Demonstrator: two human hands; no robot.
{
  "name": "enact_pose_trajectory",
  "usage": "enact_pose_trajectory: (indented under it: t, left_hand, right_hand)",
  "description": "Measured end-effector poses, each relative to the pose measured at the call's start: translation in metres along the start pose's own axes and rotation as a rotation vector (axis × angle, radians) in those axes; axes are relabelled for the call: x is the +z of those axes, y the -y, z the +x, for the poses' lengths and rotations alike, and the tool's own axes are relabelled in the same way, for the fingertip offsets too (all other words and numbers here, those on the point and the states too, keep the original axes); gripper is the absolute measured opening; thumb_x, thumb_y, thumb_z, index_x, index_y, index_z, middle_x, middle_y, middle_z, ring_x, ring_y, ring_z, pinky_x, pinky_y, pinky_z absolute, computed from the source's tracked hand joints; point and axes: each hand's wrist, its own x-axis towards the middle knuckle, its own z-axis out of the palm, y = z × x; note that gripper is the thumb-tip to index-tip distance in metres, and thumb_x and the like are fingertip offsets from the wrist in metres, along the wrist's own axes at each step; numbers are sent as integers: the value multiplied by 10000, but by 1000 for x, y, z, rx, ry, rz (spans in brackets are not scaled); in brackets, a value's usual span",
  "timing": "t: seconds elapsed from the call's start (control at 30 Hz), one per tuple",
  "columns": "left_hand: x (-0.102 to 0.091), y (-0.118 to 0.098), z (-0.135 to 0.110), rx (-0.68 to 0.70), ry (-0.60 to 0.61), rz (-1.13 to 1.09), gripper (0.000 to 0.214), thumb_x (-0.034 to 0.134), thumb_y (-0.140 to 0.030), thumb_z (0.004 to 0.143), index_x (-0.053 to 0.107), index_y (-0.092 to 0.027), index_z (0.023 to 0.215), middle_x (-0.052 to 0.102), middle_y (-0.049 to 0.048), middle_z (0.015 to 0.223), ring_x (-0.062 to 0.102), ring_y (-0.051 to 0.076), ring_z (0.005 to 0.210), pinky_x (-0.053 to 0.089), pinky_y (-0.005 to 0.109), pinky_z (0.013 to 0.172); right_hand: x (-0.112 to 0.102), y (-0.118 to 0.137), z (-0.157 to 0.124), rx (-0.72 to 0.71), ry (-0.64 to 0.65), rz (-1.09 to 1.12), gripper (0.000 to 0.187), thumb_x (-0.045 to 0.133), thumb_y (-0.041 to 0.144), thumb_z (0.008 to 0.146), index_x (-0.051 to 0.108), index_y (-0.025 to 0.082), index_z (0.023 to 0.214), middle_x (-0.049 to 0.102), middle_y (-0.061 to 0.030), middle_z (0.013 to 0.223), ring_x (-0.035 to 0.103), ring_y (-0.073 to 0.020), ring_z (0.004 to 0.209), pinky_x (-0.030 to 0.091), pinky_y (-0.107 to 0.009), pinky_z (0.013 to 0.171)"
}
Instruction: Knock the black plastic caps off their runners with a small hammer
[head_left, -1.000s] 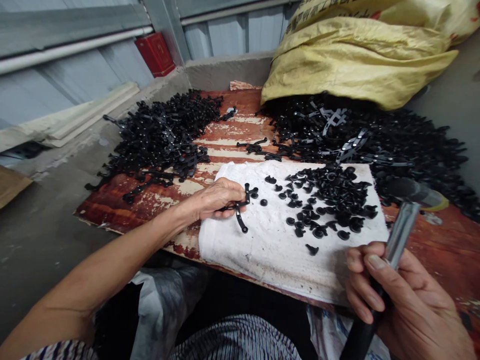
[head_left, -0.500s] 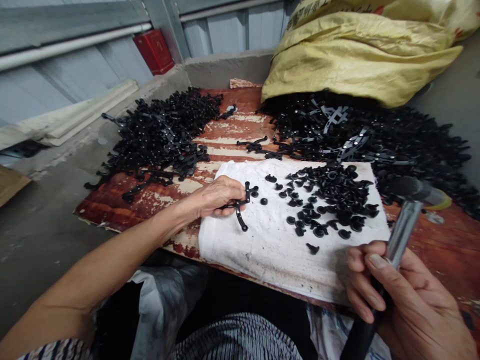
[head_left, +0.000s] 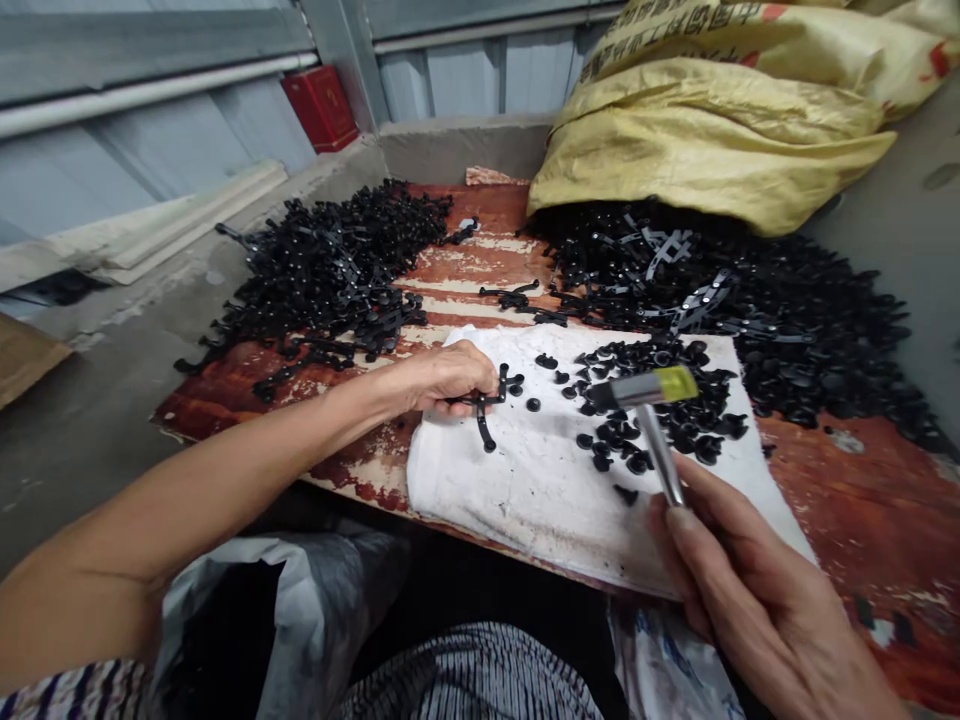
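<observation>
Our left hand (head_left: 450, 378) is closed around a black plastic strip (head_left: 484, 428), pressing it against a white cloth (head_left: 517, 495) on the tabletop of peeling red-brown board (head_left: 862, 500). Our right hand (head_left: 742, 590) grips a small hammer with a metal shaft and yellow-tipped head (head_left: 645, 390) — raised over the cloth, above a cluster of round black plastic pieces (head_left: 660, 355). Beyond lie heaps of black plastic parts (head_left: 322, 270) — and a yellow woven sack (head_left: 712, 140).

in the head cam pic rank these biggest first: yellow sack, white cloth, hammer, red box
1. yellow woven sack
2. white cloth
3. hammer and red box: these look about alike, and the hammer is nearer the camera, so I can't rank them
</observation>
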Motion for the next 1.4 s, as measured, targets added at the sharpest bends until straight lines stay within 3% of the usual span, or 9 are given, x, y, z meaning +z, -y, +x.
enact_pose_trajectory:
  t: [0.1, 0.2, 0.47, 0.63, 0.77, 0.93, 1.1, 1.27, 1.4]
  left_hand:
    - [-3, -2, 1, -7, 19, 32, 165, 576, -72, 648, 577, -110, 488, 579, 51, 495, 362, 43, 265, 147, 155, 280]
    - [-7, -1, 4, -3, 38, 45, 138, 587, -64, 649, 606, -105, 519, 583, 49, 504, 393, 49, 280, 177, 152, 286]
    - [-4, 0, 1, -6, 15, 65, 137, 559, -64, 651, 593, -118, 528, 580, 33, 489, 377, 45, 275, 181, 157, 284]
    - [-3, 2, 1, -16, 9, 60, 130, 546, -81, 657, 583, -125, 540, 562, 25, 476, 385, 52, 280, 190, 162, 291]
    - [-4, 7, 4, 10, 7, 66, 123, 556, -97, 663, 585, -129, 548, 549, 13, 476, 383, 46, 275, 189, 158, 291]
    - [-5, 10, 7, 17, 40, 36, 125, 544, -107, 690, 594, -131, 577, 597, 35, 517, 390, 45, 279, 197, 157, 290]
    - [-2, 7, 4, 5, 15, 35, 156, 573, -73, 673, 564, -132, 528, 485, -12, 396, 367, 48, 262, 191, 153, 288]
    - [-2, 6, 1, -18, 32, 35, 198, 527, -63, 717, 548, -141, 537, 437, -20, 352, 357, 57, 263, 185, 159, 292]
    - [1, 2, -4, -18, 19, 97, 227, 500, -49, 726, 527, -147, 523, 414, -19, 331, 326, 59, 259, 173, 179, 298]
  right_hand:
    - [10, 6, 11, -277, 93, -298, 427, 567, 340, 897, 634, 217, 1301, 727, -124, 1150, 712, -270, 990, 590, -454, 858]
    - [19, 16, 23, -467, 180, -419, 495, 478, 201, 929, 521, 215, 1422, 661, -131, 1291, 652, -262, 1145, 532, -471, 964]
    - [27, 26, 42, -561, 256, -667, 549, 445, 165, 868, 557, 180, 1405, 683, -111, 839, 649, -234, 677, 573, -378, 602]
    - [32, 29, 39, -625, 107, -581, 581, 426, 143, 909, 452, 205, 1487, 610, -74, 790, 593, -200, 656, 530, -316, 580]
    - [34, 27, 41, -606, 232, -718, 564, 418, 150, 868, 546, 159, 1417, 589, -62, 703, 507, -175, 476, 466, -302, 434]
    - [34, 30, 40, -603, 89, -593, 597, 438, 134, 895, 452, 201, 1488, 641, -93, 841, 601, -201, 642, 541, -326, 596]
    - [34, 26, 42, -543, 259, -701, 580, 448, 162, 846, 557, 217, 1413, 647, -73, 759, 522, -176, 468, 476, -306, 432]
    - [33, 30, 41, -688, 82, -654, 601, 427, 107, 910, 418, 224, 1500, 692, -108, 931, 666, -218, 744, 567, -326, 639]
    - [32, 27, 44, -697, 239, -902, 582, 398, 79, 872, 502, 171, 1437, 679, -97, 817, 648, -204, 584, 519, -288, 484]
